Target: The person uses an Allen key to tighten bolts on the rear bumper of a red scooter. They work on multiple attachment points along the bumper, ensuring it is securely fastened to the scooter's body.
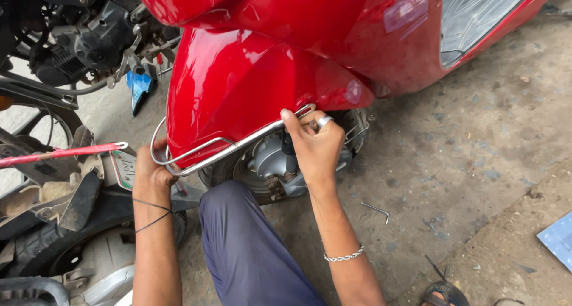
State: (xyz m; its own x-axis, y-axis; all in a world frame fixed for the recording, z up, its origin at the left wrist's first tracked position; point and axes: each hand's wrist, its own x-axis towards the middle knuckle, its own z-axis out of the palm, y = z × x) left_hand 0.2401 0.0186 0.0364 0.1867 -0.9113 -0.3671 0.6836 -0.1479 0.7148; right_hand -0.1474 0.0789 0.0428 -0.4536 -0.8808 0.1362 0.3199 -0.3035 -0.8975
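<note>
Fingers of both hands [152, 172] [316, 145] grip chrome guard rail [232, 146] above stained concrete floor [476, 157].

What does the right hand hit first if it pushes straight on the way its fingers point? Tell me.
The right hand points up and away, fingers hooked over the curved chrome guard rail. Straight on, it would probably meet the glossy red scooter mudguard just behind the rail; depth is unclear.

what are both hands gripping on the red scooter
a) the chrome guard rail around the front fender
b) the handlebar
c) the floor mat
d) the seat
a: the left hand and right hand both close on the chrome guard rail that wraps the red front fender above the front wheel.
</note>
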